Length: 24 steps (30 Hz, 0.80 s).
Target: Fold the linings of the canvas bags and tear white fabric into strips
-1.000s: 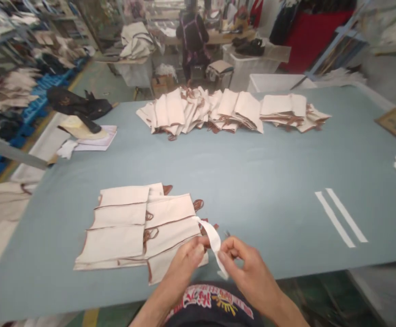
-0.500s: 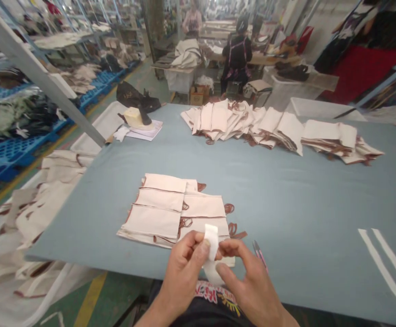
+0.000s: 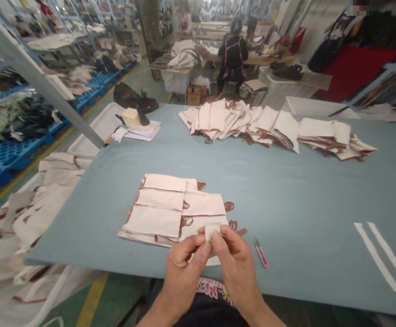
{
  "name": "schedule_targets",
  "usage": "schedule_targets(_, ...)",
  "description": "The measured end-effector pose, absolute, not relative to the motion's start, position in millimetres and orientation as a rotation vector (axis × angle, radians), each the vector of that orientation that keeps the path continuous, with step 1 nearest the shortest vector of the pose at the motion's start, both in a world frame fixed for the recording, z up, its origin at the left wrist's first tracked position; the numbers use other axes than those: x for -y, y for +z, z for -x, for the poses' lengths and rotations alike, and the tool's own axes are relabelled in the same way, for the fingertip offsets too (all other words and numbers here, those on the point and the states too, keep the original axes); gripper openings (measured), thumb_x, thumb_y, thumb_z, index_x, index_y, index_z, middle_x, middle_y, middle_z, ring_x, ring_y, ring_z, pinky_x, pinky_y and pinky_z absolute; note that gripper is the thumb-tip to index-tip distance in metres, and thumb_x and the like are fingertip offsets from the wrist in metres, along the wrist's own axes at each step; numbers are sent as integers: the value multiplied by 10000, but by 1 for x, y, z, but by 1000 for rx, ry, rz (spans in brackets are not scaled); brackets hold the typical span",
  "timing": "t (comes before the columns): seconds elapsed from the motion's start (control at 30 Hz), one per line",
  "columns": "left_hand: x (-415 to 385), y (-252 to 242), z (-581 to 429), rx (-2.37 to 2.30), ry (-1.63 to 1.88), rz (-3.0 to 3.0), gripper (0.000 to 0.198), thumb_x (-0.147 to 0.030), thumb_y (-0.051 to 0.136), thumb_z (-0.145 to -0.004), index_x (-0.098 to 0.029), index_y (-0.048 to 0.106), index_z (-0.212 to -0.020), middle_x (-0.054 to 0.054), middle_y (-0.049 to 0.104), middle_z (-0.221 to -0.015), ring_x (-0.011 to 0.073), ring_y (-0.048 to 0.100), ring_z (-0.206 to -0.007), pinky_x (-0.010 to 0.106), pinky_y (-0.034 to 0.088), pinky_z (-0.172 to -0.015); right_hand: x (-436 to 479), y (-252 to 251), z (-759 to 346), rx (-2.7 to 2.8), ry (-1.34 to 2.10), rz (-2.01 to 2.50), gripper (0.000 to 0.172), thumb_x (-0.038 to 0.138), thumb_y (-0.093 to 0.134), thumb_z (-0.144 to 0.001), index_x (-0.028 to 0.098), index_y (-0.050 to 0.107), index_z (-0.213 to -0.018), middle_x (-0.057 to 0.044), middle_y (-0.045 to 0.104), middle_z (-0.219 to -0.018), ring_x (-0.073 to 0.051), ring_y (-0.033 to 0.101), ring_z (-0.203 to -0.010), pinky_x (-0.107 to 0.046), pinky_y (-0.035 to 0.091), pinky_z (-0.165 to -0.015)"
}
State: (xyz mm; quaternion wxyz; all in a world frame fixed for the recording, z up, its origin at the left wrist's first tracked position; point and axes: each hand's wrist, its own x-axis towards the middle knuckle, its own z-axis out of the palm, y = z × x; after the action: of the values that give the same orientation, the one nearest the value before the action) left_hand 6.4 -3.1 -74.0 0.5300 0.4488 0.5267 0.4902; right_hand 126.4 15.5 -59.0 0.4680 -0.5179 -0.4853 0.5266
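Between both hands I hold a small white strip [image 3: 212,230], pinched by the fingertips near the table's front edge. My left hand [image 3: 187,261] grips it from the left, thumb and fingers closed. From the right, my right hand [image 3: 233,256] presses it between thumb and fingers. Much of the strip is hidden by the fingers. Just beyond lie stacked cream fabric pieces [image 3: 162,200] with brown edging and brown loops, partly behind my hands. A pair of pink-handled thread snips [image 3: 261,253] rests to the right of my right hand.
Two long white strips [image 3: 383,259] lie at the right on the blue-grey table [image 3: 293,190]. Heaps of cream fabric pieces [image 3: 214,117] line the far edge. A yellow block [image 3: 134,119] sits at the back left. A bin of fabric [image 3: 53,190] stands left; a person [image 3: 233,56] sits beyond.
My right hand has moved in to meet the left and now grips the white strip too. The strip's hanging part no longer shows, and the snips are fully visible.
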Motion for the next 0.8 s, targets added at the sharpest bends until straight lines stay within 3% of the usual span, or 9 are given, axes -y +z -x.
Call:
schedule_targets(0.23,4,-96,-12,-1371,1063,-1163,422,-507,578,-960,-155,801,-893,69,755,-793,205,672,-746,291,538,-738,-28,-84,-128,1005,1491,1350,411,592,627,-904,194,664,-811,-40,668,-742,-202,627,-715,-266,540,-656)
schedule_targets(0.37,-6,-134,33,-1677,924,-1231,378,-463,534,-981,-178,779,-1026,90,797,-954,248,733,-925,346,564,-865,-41,-113,-143,949,1526,1410,456,633,655,-872,202,615,-726,0,567,-659,-163,522,-605,-254,476,-576)
schedule_targets(0.5,-43,-171,116,-1979,894,-1189,347,-405,579,-979,-126,706,-1139,153,753,-1101,295,699,-1034,471,545,-954,-38,-140,-160,942,1527,1536,500,655,664,-845,211,541,-650,38,456,-583,-133,421,-521,-246,400,-509)
schedule_targets(0.63,-100,-184,187,-2170,848,-1211,363,-362,650,-977,-164,621,-1280,115,634,-1317,274,641,-1151,509,541,-990,-17,-163,-166,864,1497,1707,499,699,648,-809,203,630,-767,35,486,-596,-150,461,-530,-254,397,-508)
schedule_targets(0.7,-128,-187,207,-2199,816,-1227,392,-383,646,-979,-157,614,-1297,98,623,-1325,297,641,-1149,496,561,-966,-8,-172,-166,838,1504,1762,512,713,656,-786,201,644,-780,33,502,-591,-157,479,-536,-258,409,-517)
schedule_targets(0.8,-163,-195,217,-2179,752,-1270,370,-372,645,-983,-154,620,-1280,100,644,-1277,266,666,-1087,464,586,-919,-5,-184,-170,853,1486,1822,524,729,645,-776,205,653,-773,21,539,-591,-174,516,-551,-264,429,-530)
